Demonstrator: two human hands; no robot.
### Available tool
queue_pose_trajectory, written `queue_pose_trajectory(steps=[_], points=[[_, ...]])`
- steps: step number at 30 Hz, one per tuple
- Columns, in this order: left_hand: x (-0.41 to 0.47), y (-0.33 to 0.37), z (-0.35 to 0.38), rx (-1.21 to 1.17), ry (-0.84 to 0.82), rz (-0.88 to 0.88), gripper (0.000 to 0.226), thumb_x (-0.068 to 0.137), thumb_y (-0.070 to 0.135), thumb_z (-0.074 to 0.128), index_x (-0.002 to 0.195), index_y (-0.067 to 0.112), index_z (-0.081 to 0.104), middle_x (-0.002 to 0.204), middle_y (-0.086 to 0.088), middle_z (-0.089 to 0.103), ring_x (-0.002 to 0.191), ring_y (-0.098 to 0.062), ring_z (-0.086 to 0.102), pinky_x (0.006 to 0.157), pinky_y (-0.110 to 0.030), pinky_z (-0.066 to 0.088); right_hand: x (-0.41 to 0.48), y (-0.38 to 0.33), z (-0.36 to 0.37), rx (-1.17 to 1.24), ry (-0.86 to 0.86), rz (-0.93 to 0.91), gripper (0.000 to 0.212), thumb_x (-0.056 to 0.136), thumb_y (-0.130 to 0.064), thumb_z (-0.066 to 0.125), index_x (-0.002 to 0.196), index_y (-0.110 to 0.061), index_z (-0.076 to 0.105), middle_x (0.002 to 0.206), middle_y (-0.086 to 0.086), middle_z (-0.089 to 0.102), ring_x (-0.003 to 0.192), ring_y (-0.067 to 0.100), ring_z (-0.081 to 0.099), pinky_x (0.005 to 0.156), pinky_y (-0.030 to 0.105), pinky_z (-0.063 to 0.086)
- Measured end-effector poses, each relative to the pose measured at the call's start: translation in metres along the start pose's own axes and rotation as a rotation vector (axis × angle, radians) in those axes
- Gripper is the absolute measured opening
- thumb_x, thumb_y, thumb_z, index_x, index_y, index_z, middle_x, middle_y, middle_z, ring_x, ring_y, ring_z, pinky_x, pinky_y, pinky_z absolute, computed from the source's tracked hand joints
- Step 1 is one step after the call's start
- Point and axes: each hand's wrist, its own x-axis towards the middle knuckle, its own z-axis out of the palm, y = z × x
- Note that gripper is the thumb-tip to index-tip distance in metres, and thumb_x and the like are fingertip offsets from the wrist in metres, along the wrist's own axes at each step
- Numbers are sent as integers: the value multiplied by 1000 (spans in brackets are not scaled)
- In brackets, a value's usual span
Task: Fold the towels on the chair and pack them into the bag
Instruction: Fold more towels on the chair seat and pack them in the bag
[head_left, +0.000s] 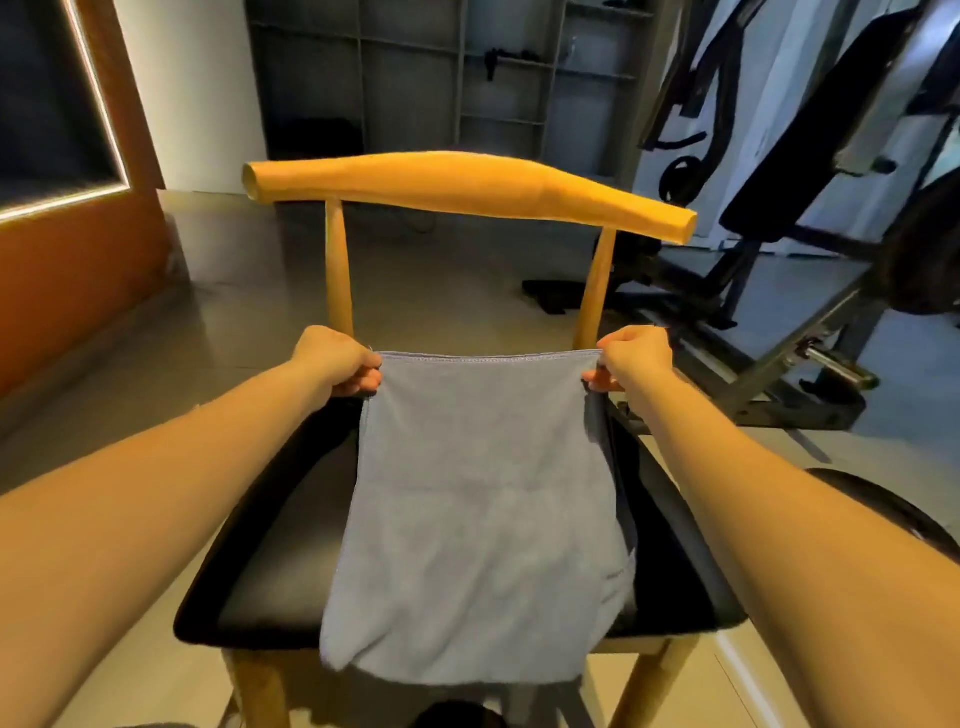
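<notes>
Curled fingers (363, 383) of the left hand (335, 364) pinch the top left corner of a grey-blue towel (483, 519), and the right hand (636, 358) pinches the top right corner the same way, so the stitched upper hem runs taut and level between them, just above the middle of the frame. From that hem the towel hangs down the centre, its lower edge draping over the front of the black seat (260, 571) of a chair (337, 270). A second layer peeks out along the towel's right edge, which suggests it has already been doubled over once; more folds probably remain. Both bare forearms reach in from the lower corners. The chair's curved wooden backrest (467, 187) crosses the upper centre. No other towels can be seen on the seat, and no bag can be made out, so packing looks not yet begun. Grey shelving (415, 78) stands at the top, gym equipment (805, 182) on the right.
</notes>
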Motion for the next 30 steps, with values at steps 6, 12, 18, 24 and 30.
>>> queue_pose_trajectory(steps=[6,12,18,24,30], points=[[43,-17,17,101,80,-1,13,91,8,76,96,-3,72,82,-19,75,57,-23,72,45,-25,53,27,10,31,-8,-37,-9,15,100,-1,57,95,-9,69,94,9,63,59,28,73,61,36,65],[51,-29,24,174,176,37,11,91,9,75,95,0,72,85,-19,75,67,-29,75,63,-38,64,23,27,36,34,-290,-33,26,90,14,56,105,-6,60,92,9,55,73,27,60,51,31,56],[-15,-11,32,466,52,322,25,88,24,78,107,19,62,104,-4,69,85,-24,70,73,-38,60,-35,27,-14,-137,-408,-151,15,92,4,65,106,0,68,92,13,68,75,20,66,63,27,58],[-140,-7,88,464,-541,497,22,86,34,80,83,13,73,76,-9,74,72,-20,69,75,-45,60,-109,44,-78,-465,-655,-288,10,88,-7,67,87,3,71,64,4,61,55,10,52,49,19,42],[-192,-33,129,859,-350,655,32,84,49,72,78,22,56,78,0,63,76,-21,60,63,-34,45,-125,78,-81,-551,-645,-403,14,91,-15,72,104,-19,73,96,-1,70,85,13,68,77,26,59]])
